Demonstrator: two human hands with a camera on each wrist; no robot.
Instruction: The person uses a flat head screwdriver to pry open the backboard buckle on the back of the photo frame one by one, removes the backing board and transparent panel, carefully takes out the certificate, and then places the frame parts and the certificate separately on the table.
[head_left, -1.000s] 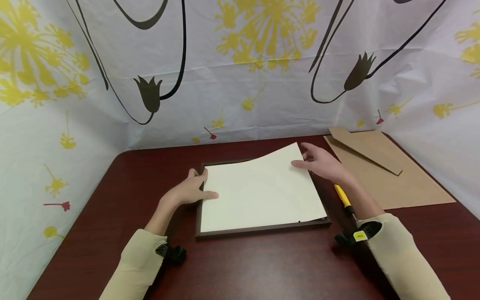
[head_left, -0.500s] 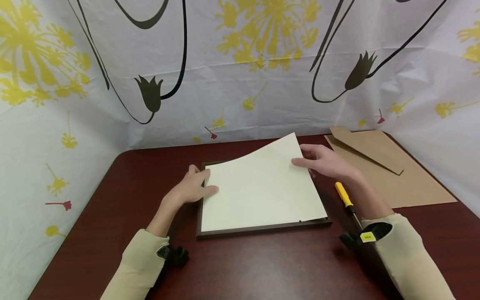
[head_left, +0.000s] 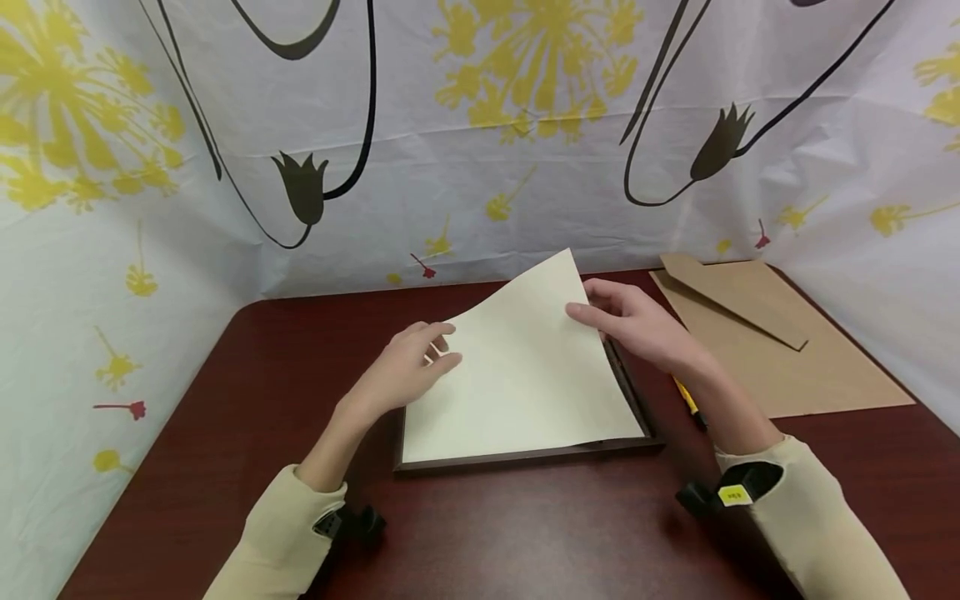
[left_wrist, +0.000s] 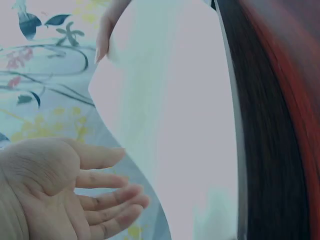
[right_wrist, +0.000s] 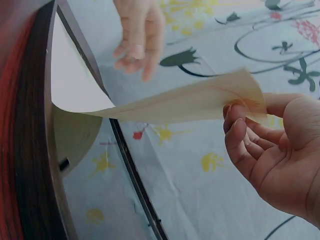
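Observation:
A cream sheet of paper point(head_left: 517, 383) lies partly inside a dark brown picture frame point(head_left: 525, 458), its far right corner bent up. My right hand point(head_left: 633, 321) pinches the raised right edge, thumb on top and fingertips point(right_wrist: 234, 117) underneath. My left hand point(head_left: 408, 367) hovers over the left side of the frame with loosely spread fingers. In the left wrist view, that hand point(left_wrist: 65, 195) holds nothing. Beneath the lifted paper, the right wrist view shows a shiny pane point(right_wrist: 85, 185) mirroring the patterned cloth, and a small black tab point(right_wrist: 64, 164) near the frame's side.
Right of the frame lies a yellow-handled screwdriver point(head_left: 686, 396), partly hidden by my right forearm. A brown board point(head_left: 810, 367) with a raised flap point(head_left: 727, 304) rests at the table's back right. Patterned white cloth point(head_left: 480, 200) surrounds the dark red table point(head_left: 525, 533).
My right hand has lifted the sheet's right edge higher and shifted it left. My left hand has come off the frame's left edge and moved right and up. My right forearm now covers more of the screwdriver.

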